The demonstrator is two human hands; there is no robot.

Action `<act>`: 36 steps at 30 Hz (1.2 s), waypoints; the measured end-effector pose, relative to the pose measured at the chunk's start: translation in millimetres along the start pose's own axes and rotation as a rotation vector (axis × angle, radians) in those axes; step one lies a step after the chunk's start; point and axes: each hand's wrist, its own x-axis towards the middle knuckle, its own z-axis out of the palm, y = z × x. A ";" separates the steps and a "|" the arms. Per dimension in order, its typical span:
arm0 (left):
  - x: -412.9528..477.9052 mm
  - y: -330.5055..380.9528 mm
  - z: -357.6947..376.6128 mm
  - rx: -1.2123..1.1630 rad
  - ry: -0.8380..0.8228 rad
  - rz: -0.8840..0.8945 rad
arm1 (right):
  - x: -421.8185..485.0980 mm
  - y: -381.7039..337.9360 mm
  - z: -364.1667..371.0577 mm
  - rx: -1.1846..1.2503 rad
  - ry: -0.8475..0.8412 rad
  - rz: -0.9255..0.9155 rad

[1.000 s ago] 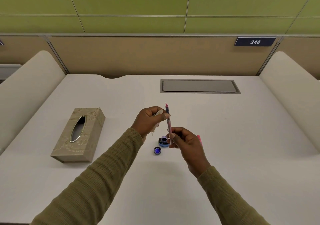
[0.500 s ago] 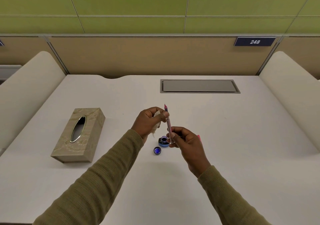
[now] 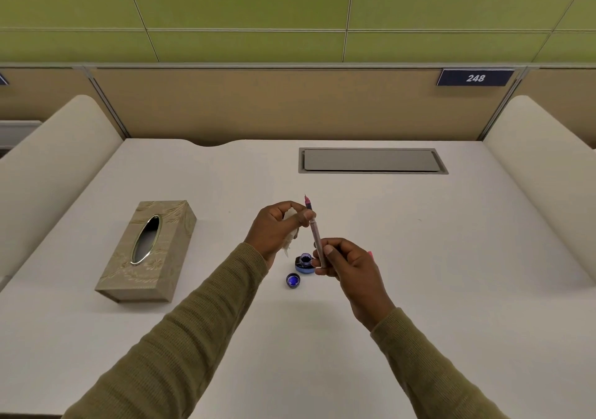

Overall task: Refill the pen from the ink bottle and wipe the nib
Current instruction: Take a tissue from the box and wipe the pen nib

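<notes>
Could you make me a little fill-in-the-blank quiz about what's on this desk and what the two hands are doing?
1. The slim pink pen points ____, nib at the top.
2. The left hand also holds a crumpled white ____.
3. The small blue ink bottle stands ____, its round blue cap lying beside it on the white desk.
4. The beige tissue box lies on the ____ side of the desk, away from the right hand.

Missing words: up; tissue; open; left

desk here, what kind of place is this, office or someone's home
Most likely an office or study cubicle, not a home: a white desk fenced by partition panels, a numbered plate reading 248, and a cable hatch set into the top.
</notes>
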 end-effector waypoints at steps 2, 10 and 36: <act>0.1 -1.5 0.3 0.005 0.016 -0.001 | 0.5 -0.6 0.0 0.006 -0.002 0.033; -0.2 -3.5 1.2 -0.011 0.010 -0.010 | 1.4 -0.3 -1.0 0.026 0.007 0.063; -2.4 -8.6 -0.2 -0.037 0.042 -0.041 | -0.1 -0.6 0.0 0.073 -0.079 0.154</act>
